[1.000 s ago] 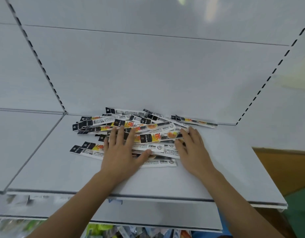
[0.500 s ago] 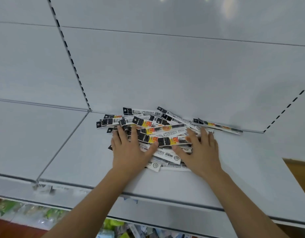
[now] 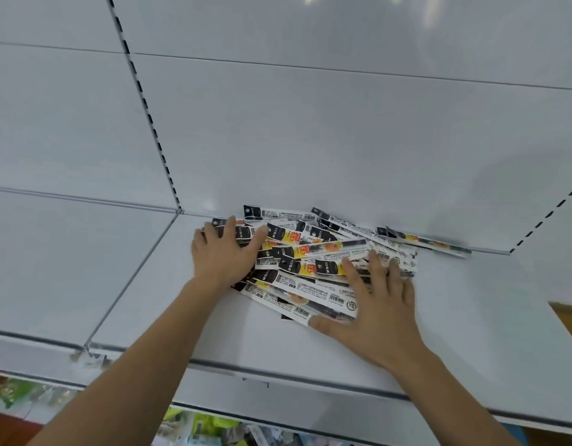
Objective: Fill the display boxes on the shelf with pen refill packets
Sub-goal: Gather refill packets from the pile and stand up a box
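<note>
Hands lie palm-down on a loose pile of pen refill packets [image 3: 323, 262] on the white shelf [image 3: 471, 317]. The left hand [image 3: 225, 252] rests flat on the pile's left end, fingers [image 3: 210, 230] straight and spread, grasping nothing. The right hand [image 3: 378, 313] presses the pile's near right part, fingers [image 3: 374, 262] extended and released, thumb along a packet's near edge. Compared with half a second ago, the two hands sit wider apart, the left farther out toward the pile's left end and the right nearer its front edge. Packets beneath both palms are hidden, and print on them is too small to read. One packet [image 3: 429, 241] lies beyond the right fingers against the back panel. Goods on the lower shelf are blurred.
</note>
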### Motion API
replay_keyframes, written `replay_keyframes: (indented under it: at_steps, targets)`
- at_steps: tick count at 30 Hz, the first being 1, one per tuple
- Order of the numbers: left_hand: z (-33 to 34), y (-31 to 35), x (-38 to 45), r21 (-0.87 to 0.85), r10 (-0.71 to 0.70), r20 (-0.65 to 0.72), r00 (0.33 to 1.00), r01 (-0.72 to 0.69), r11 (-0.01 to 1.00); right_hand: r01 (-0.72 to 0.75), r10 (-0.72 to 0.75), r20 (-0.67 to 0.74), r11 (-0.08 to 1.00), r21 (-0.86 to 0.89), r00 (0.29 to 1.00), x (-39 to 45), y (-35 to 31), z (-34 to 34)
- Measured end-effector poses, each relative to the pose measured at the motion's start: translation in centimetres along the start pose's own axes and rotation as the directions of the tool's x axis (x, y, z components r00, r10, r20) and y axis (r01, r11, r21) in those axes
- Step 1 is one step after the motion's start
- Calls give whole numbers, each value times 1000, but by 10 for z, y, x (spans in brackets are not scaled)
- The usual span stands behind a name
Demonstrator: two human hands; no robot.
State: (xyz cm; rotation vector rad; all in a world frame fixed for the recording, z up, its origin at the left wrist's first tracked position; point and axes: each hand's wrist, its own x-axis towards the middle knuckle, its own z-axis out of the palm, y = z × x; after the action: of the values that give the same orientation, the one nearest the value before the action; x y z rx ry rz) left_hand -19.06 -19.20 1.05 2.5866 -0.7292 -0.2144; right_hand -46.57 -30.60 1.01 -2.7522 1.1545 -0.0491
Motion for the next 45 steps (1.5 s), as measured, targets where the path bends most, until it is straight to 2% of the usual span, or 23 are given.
replay_keyframes:
  at_steps: [2, 4, 10, 12, 14, 16, 18, 20, 21, 25, 31, 34, 36, 37, 40, 43, 45]
  targets:
    - [4, 12, -2, -133, 68, -4, 998, -68, 989, 7, -7, -1, 1000, -19, 1000, 4, -7, 3]
    - [11, 23, -5, -192, 113, 6, 994, -110, 975, 42, -43, -22, 999, -23, 999, 10, -11, 5]
    - [25, 33, -6, -185, 245, 32, 969, -235, 954, 113, -117, -79, 992, -50, 990, 20, -4, 8]
    - [21, 32, -8, -218, 261, 49, 964, -244, 945, 112, -117, -99, 992, -60, 988, 19, -7, 9]
    - [15, 24, -11, -160, 246, 32, 969, -238, 958, 101, -99, -146, 995, 4, 984, 17, -3, 5]
    - [7, 13, -20, 7, 187, -6, 982, -187, 982, 4, 17, -225, 996, 94, 974, 19, 20, -4]
    - [3, 3, -32, 99, 93, -1, 996, -92, 991, -183, 215, -299, 974, 130, 930, 30, 62, -12]
    - [3, 2, -40, 85, 65, 29, 998, -67, 994, -354, 374, -237, 927, 123, 897, 46, 107, -17]
    - [6, 5, -44, 56, 84, 40, 996, -86, 995, -383, 399, -196, 916, 115, 896, 54, 123, -16]
    - [22, 26, -52, -43, 187, 53, 981, -184, 982, -275, 290, -115, 952, 134, 950, 77, 140, -8]
    - [35, 49, -58, -35, 194, 65, 979, -192, 981, -161, 171, -159, 984, 75, 972, 78, 103, -11]
    - [39, 53, -62, -41, 225, 24, 974, -224, 974, -78, 86, -168, 996, 54, 982, 80, 92, -15]
    - [39, 50, -63, 6, 204, -36, 978, -204, 979, -88, 107, -215, 991, 98, 971, 80, 98, -17]
    - [38, 48, -63, 35, 186, -67, 980, -184, 982, -135, 166, -231, 981, 141, 959, 80, 106, -17]
    - [34, 40, -58, 83, 130, -71, 989, -124, 989, -281, 317, -148, 934, 222, 937, 79, 135, -16]
    - [36, 40, -51, 60, 59, -46, 997, -56, 997, -223, 269, -108, 921, 320, 957, 81, 136, -12]
    - [41, 47, -52, 17, 71, -46, 996, -71, 997, -179, 244, -115, 896, 406, 963, 85, 120, -12]
